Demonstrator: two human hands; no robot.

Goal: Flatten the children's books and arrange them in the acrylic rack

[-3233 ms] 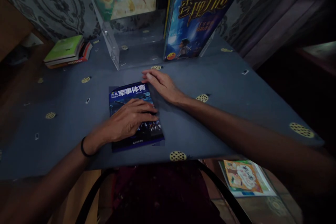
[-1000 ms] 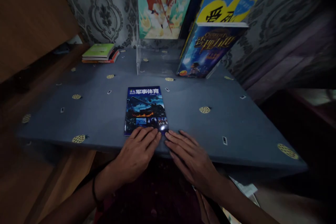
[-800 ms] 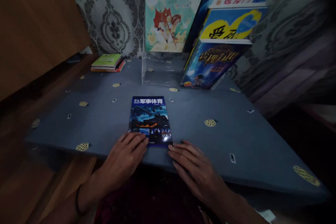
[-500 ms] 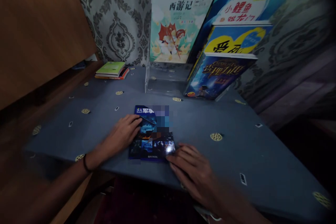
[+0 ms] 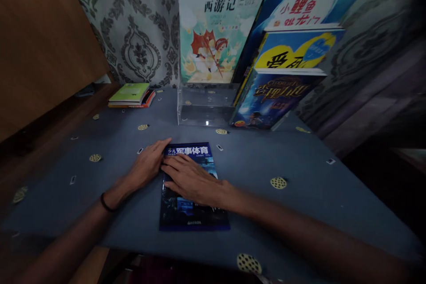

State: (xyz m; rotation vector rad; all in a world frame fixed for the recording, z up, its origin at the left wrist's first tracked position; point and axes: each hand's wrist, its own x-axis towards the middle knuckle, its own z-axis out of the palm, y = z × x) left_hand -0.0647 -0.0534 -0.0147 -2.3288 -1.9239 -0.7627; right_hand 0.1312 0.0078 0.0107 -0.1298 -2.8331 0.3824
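A dark blue book (image 5: 195,218) with a glossy picture cover lies closed on the blue cloth-covered table in front of me. My right hand (image 5: 195,182) rests flat across its middle, fingers stretched toward the left edge and hiding part of the cover. At the book's upper left edge is my left hand (image 5: 149,160), its fingers extended along the spine side and touching it. The fingertips of both hands nearly meet there. A dark band (image 5: 108,203) circles my left wrist.
A clear acrylic stand (image 5: 204,115) at the back holds several upright books, including a dark blue novel (image 5: 274,100) and a pale book (image 5: 222,22). A small stack of books (image 5: 129,94) lies back left. A wooden panel (image 5: 43,40) rises beyond the table's left side.
My right hand has moved from the book's lower right corner across onto its cover. My left hand has shifted slightly toward the upper left edge. The camera view has shifted a little.
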